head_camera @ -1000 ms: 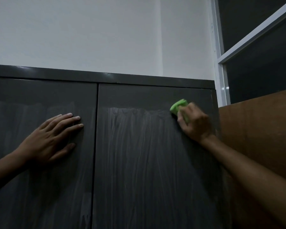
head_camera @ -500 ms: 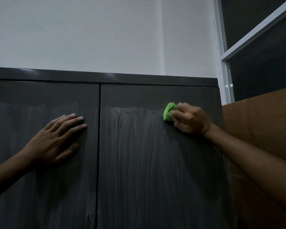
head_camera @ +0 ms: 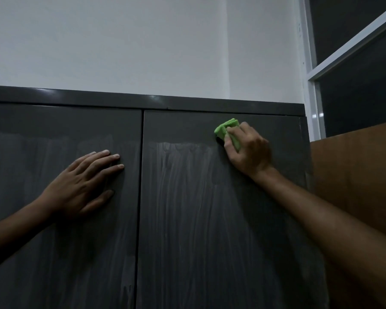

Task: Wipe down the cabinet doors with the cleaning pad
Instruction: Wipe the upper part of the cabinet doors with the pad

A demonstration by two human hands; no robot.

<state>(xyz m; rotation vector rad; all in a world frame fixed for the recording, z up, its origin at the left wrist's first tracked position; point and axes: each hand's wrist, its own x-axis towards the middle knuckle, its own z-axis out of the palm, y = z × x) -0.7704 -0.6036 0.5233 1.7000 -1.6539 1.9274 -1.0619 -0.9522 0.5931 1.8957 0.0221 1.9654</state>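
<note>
Our right hand [head_camera: 247,150] clutches the green pad [head_camera: 226,128], now higher on the right door [head_camera: 210,219]. Our left hand [head_camera: 85,186] stays flat, fingers released, on the left door [head_camera: 54,264].

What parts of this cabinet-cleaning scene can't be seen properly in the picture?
Head view, the only one:
- Most of the green cleaning pad: covered by the right hand.
- Lower part of the left door and of the right door: cut off by the bottom edge.
- Left hand: its palm faces the door, contact unseen.
- Door handles: none in view.
</note>
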